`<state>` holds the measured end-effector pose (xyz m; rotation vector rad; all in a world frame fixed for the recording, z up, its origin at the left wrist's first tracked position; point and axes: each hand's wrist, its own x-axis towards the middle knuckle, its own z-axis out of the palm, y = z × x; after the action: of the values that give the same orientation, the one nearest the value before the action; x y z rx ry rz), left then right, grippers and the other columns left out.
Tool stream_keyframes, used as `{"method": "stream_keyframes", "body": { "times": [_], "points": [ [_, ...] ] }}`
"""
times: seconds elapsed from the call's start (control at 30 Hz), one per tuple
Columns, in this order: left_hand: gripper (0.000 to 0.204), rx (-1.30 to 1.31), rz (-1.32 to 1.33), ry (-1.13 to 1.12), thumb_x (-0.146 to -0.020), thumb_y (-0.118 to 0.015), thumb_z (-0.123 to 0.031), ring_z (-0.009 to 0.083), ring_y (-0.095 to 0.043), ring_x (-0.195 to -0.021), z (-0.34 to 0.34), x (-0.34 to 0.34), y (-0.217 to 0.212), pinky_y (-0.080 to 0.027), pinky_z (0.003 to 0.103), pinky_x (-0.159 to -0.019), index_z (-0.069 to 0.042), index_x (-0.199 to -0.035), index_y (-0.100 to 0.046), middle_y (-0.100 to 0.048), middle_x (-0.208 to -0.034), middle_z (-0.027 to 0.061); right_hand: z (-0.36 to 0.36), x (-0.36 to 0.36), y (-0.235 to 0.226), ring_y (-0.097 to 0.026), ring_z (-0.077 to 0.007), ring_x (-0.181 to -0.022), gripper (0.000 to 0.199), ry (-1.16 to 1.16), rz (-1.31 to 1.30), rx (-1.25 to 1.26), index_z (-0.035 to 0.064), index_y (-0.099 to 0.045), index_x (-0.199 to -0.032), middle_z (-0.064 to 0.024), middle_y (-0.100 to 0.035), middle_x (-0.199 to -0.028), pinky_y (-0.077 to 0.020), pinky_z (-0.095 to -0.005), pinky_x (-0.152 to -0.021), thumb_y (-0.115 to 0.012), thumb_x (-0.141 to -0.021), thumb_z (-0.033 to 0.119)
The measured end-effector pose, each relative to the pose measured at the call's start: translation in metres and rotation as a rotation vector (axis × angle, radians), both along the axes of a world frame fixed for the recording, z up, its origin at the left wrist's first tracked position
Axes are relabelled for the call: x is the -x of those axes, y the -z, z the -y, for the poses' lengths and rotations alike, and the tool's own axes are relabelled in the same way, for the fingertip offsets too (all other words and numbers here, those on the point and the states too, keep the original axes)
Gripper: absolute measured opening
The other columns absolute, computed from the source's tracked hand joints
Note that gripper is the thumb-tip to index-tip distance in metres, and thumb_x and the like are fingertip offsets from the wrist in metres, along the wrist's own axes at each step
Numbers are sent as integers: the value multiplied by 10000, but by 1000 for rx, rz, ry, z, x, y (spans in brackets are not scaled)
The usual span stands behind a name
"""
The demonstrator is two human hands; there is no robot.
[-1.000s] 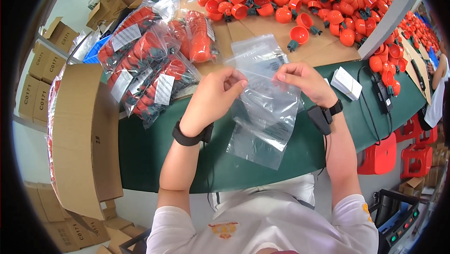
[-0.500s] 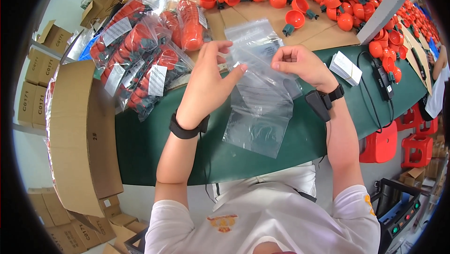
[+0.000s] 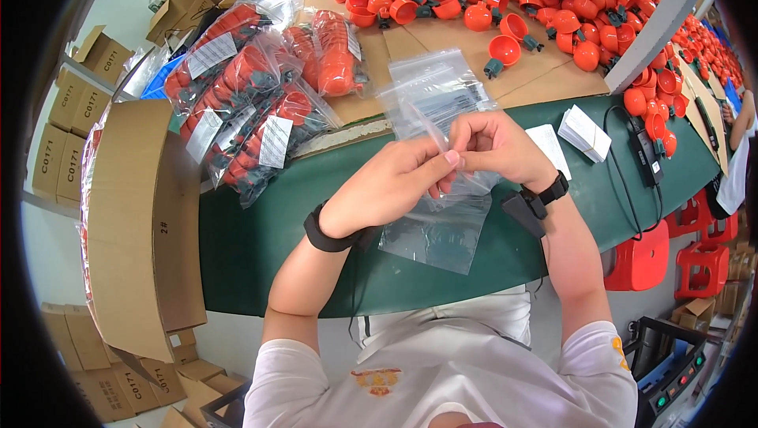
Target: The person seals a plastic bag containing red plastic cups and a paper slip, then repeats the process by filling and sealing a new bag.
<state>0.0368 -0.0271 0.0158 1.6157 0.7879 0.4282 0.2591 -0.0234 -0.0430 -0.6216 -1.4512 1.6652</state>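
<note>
A stack of clear plastic zip bags (image 3: pixel 439 232) lies on the green table (image 3: pixel 260 238) in front of me. My left hand (image 3: pixel 392 185) and my right hand (image 3: pixel 491 146) meet above the stack, fingertips pinching the top edge of one clear bag (image 3: pixel 430 92) between them. Both wrists carry black bands. Beyond the hands, loose orange cup-shaped parts with dark stems (image 3: pixel 505 47) lie on brown cardboard sheets (image 3: pixel 466 53).
Filled clear bags of orange parts (image 3: pixel 260 104) with white labels are piled at the left. A large open cardboard box (image 3: pixel 134 223) stands at the table's left end. White paper slips (image 3: pixel 583 132) and a black power strip (image 3: pixel 641 148) lie right. Red stools (image 3: pixel 643 258) stand below.
My two hands have come together from apart, now pinching the bag's top edge at one spot. The camera view shifted slightly, with the bag stack lower in view.
</note>
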Motion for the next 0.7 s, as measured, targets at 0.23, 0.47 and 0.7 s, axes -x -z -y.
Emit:
{"method": "stream_keyframes", "body": {
  "times": [0.23,0.47,0.7],
  "points": [
    [287,-59,19,-60,-1033,-507,-200,136,-620,-707,-1,1,4,-506,294,-675,29,-915,-633,-659,-768,68,0,0,0,-605,-95,-718,186,-12,-62,-14,44,-615,-892,-15,-649,-818,-489,-250,-651,-706,-978,181],
    [223,-208,-90,-71,-963,-542,-153,126,-569,-629,-1,1,5,-465,307,-604,25,-845,-609,-622,-681,73,13,6,-13,-538,-54,-683,246,-67,154,-46,43,-542,-860,22,-565,-762,-446,-242,-623,-567,-1054,193],
    [252,-49,95,-60,-1035,-528,-171,76,-533,-701,8,0,0,-437,255,-668,-22,-842,-590,-589,-746,-3,21,12,-5,-521,-55,-666,254,27,-35,-96,52,-528,-850,26,-528,-740,-431,-252,-610,-501,-1062,188]
  ]
}}
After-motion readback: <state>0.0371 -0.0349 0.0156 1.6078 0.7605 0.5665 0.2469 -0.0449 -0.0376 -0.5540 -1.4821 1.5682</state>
